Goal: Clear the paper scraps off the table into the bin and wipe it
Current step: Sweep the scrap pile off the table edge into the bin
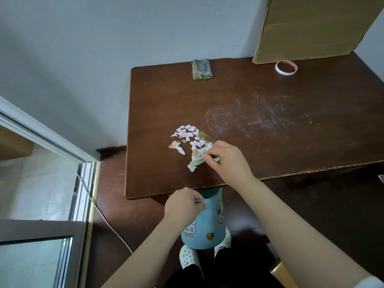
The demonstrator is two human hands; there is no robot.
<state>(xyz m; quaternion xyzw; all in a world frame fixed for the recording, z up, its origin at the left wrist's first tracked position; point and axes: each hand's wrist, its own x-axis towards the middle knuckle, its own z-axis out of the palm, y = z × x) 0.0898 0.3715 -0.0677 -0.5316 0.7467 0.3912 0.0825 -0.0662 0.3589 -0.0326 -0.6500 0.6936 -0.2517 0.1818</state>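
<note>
Several torn paper scraps (pixel 188 140), white, pink and tan, lie in a loose pile near the front left of the dark brown table (pixel 270 142). My right hand (pixel 225 160) grips a small green brush-like tool (pixel 200 161) whose end touches the scraps nearest the table edge. My left hand (pixel 184 204) grips the rim of a light blue bin (pixel 207 223) with cartoon stickers, held just under the table's front edge. A folded grey-green cloth (pixel 202 69) lies at the table's back edge.
A cardboard box (pixel 311 28) leans on the wall at the back right, with a roll of tape (pixel 286 67) beside it. White smears (pixel 259 117) mark the tabletop's middle. A window frame (pixel 62 183) and a cable (pixel 108 221) are at the left. My white shoes (pixel 189 256) stand below.
</note>
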